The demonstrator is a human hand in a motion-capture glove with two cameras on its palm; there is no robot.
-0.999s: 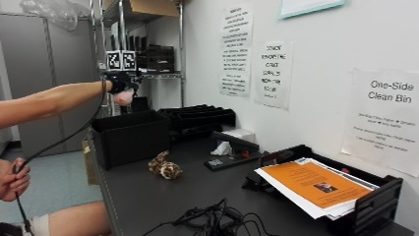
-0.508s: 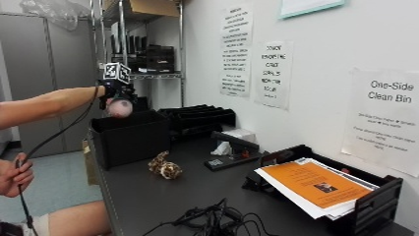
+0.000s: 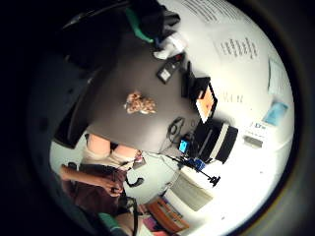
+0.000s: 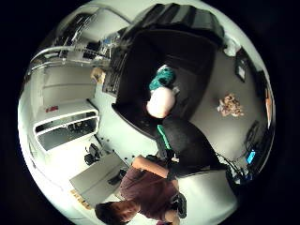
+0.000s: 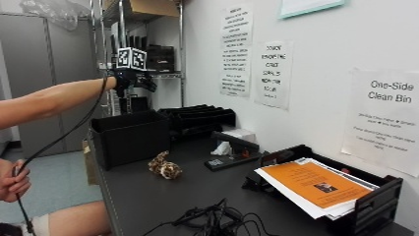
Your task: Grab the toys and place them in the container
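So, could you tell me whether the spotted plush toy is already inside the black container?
No, the spotted plush toy lies on the table beside the black container.

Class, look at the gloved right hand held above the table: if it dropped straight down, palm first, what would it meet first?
Probably the open black container below the right hand, where a pale ball and a teal toy appear; depth is uncertain.

The gloved right hand (image 5: 134,78) hangs above the container (image 5: 131,137), which stands at the table's (image 5: 164,196) far end. A plush toy (image 5: 165,166) lies on the table just before the container; a paper tray (image 5: 340,196) sits right, cables (image 5: 209,219) nearest.
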